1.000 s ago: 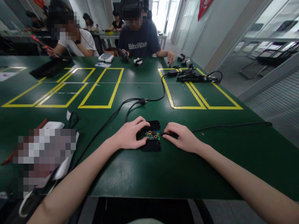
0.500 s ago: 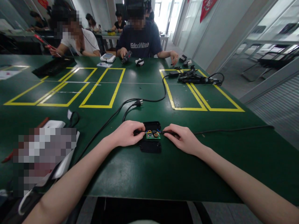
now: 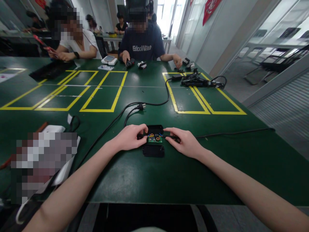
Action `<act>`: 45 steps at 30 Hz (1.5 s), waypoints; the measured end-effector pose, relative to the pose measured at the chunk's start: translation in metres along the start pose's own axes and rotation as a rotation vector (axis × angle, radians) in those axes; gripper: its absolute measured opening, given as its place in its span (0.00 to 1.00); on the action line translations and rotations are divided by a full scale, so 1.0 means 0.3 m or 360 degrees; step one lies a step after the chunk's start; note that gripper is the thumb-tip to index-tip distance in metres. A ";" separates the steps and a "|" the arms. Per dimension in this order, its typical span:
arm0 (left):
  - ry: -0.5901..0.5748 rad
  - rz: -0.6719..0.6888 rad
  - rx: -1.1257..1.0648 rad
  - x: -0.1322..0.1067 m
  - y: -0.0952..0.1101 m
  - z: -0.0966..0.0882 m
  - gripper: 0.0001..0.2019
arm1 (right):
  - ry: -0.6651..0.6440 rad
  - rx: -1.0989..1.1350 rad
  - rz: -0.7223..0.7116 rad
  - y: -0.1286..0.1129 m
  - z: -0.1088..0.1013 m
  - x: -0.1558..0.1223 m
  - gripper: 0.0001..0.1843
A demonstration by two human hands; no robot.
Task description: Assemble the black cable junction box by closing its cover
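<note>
A small green circuit board with round orange parts sits in an open black adapter shell on the green table. A second black shell half lies just in front of it. My left hand pinches the black cable at the board's left end. My right hand pinches the cable at the board's right end; that cable runs off to the right. Another black cable with a plug curves away behind the left hand.
Yellow tape rectangles mark the table. A bundle of black adapters and cables lies at the back right. A white object with a black strap sits at the left. Two people sit across the table, with small devices before them.
My left hand has drawn its fingers in from resting over the shell to a pinch at the board's left end. The right hand has stayed put; the view shifted slightly.
</note>
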State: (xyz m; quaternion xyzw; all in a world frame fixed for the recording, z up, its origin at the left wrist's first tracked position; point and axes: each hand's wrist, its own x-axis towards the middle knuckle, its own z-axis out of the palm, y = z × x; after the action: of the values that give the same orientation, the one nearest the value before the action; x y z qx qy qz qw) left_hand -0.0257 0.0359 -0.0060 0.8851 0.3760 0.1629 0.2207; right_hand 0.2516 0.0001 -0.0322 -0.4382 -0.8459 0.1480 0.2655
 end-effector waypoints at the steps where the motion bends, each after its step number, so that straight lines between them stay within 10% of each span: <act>1: 0.0002 -0.0011 0.0018 0.000 0.001 -0.001 0.10 | -0.0001 -0.0023 0.0018 -0.001 0.001 0.001 0.17; 18: 0.0042 -0.0081 -0.0410 -0.002 -0.006 -0.038 0.06 | 0.0037 0.0048 -0.0084 -0.021 -0.012 0.004 0.11; 25: -0.0538 -0.0340 -0.0999 -0.016 0.022 -0.088 0.08 | -0.0028 0.0246 -0.0406 -0.041 -0.020 -0.018 0.11; 33: -0.0730 -0.0403 -0.1015 -0.022 0.012 -0.079 0.09 | -0.0135 0.0215 -0.0432 -0.043 -0.019 -0.016 0.10; 45: -0.0408 -0.0449 -0.0962 -0.015 -0.005 -0.057 0.11 | 0.0059 0.0010 -0.0440 -0.023 -0.002 -0.011 0.09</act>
State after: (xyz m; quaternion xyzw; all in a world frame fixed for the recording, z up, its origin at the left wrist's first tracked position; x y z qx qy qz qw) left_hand -0.0374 0.0382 0.0071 0.7325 0.3985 0.1224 0.5381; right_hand 0.2491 -0.0067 -0.0294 -0.3194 -0.8927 0.1044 0.3003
